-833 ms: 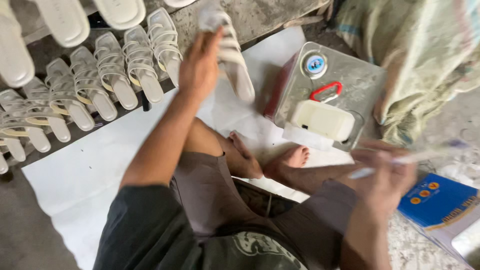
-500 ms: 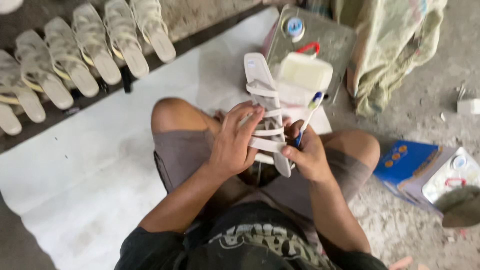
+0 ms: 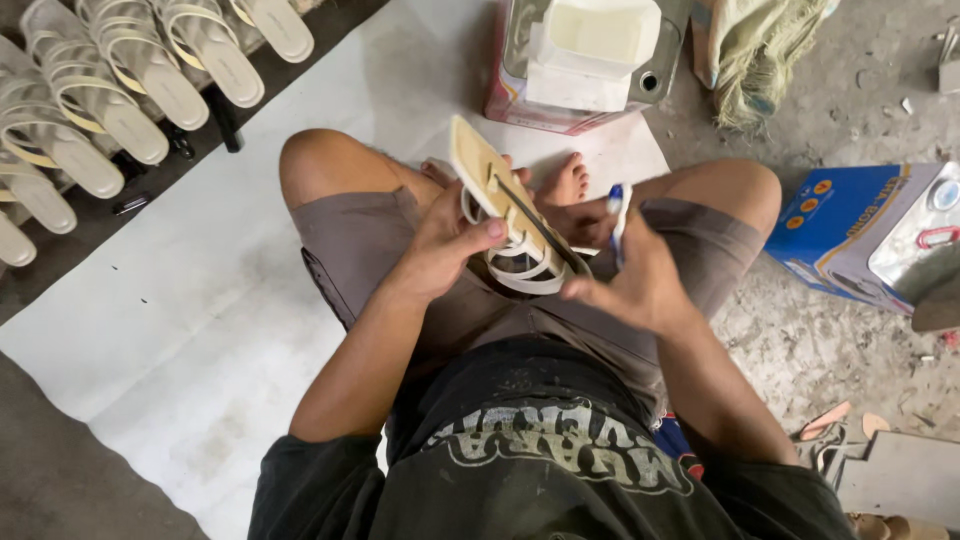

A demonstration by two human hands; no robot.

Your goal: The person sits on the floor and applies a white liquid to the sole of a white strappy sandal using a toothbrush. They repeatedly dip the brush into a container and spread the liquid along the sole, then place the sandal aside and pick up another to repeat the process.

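Left hand (image 3: pixel 445 250) grips cream strappy sandal (image 3: pixel 505 205), sole up, over lap. Right hand (image 3: pixel 635 280) closed on blue-white brush (image 3: pixel 617 205), fingertips touching sandal's edge w/ straps hanging below.

A cream strappy sandal (image 3: pixel 505 200) is held sole-up over the lap, tilted — toe end far-left, straps looped beneath. A blue-and-white brush (image 3: pixel 617 212) is gripped upright just right of it — bristles uppermost.
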